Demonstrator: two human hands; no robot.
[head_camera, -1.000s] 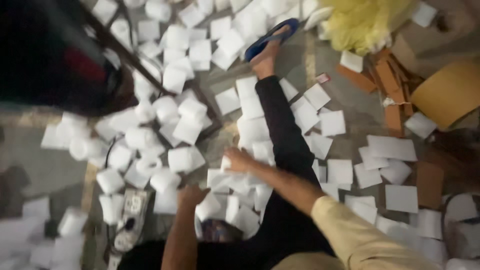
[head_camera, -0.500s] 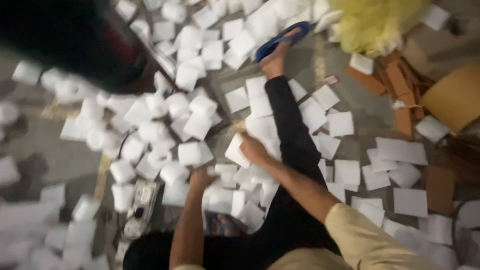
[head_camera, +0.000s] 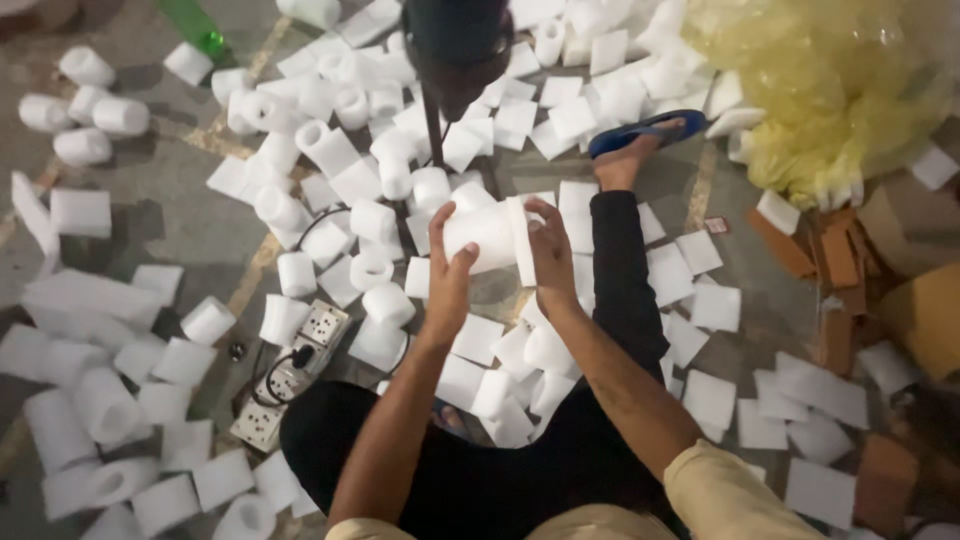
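Hands (head_camera: 500, 275) curl white foam sheet (head_camera: 488, 233).

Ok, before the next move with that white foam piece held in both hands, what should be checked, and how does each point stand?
1. Left hand on the foam piece: ok, its grip wraps the left side.
2. Right hand on it: ok, fingers press the right edge.
3. Piece curled into a tube: cannot tell, partly hidden by the hands.
4. Dark machine just above the piece: ok, hands apart from it.
5. Power strip beside the knee: not ok, foam lies against it.
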